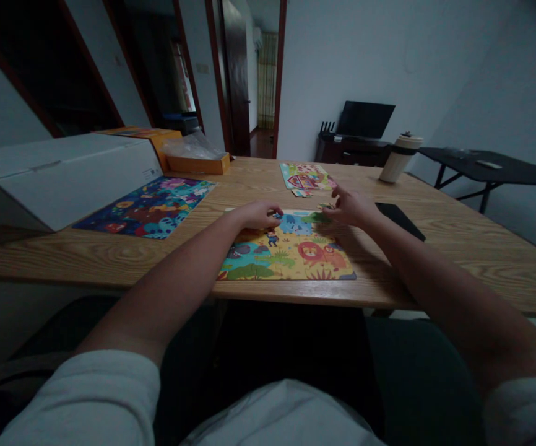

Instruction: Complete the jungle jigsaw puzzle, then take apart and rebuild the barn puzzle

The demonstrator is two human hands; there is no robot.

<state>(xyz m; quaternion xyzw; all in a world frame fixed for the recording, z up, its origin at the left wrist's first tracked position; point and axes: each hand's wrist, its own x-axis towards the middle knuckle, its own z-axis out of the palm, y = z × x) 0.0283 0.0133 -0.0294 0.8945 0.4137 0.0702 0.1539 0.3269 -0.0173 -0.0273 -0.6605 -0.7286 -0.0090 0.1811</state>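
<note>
A jigsaw puzzle (286, 255) with a lion, a blue elephant and a small figure lies in front of me near the table's edge. My left hand (259, 215) rests at its upper left, fingers curved with a small gap between thumb and index finger. At the upper right, my right hand (350, 207) has its index finger raised apart from the thumb, and the lower fingertips are by a green part of the puzzle. A small loose puzzle piece (325, 205) lies beside those fingertips. My right hand hides part of the puzzle's top right corner.
Beyond lie a farm-scene puzzle (302, 176) and loose pieces (301, 193). On the left are a dark blue puzzle (151, 207), a white box (73, 173) and an orange tray (198, 163). A black tablet-like slab (400, 221) and a tumbler (400, 160) are on the right.
</note>
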